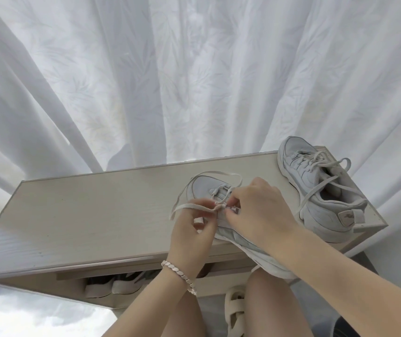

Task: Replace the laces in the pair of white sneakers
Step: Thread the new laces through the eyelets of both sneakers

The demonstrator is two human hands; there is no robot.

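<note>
A white sneaker [200, 188] lies on the pale wooden cabinet top [85, 215], toe pointing away, heel hanging over the front edge onto my knee. My left hand [194, 224] pinches a flat off-white lace [194, 206] just left of the eyelets. My right hand [255, 210] lies over the sneaker's tongue and pinches the lace at an eyelet. Another loop of lace [219, 175] curves over the toe. The second white sneaker [316, 188] stands at the cabinet's right end, laced, with loose ends trailing.
White curtains [194, 81] hang right behind the cabinet. Shoes [112, 285] sit on a shelf under the top. My knees and a sandalled foot [236, 310] are below the front edge. A bracelet [180, 276] is on my left wrist.
</note>
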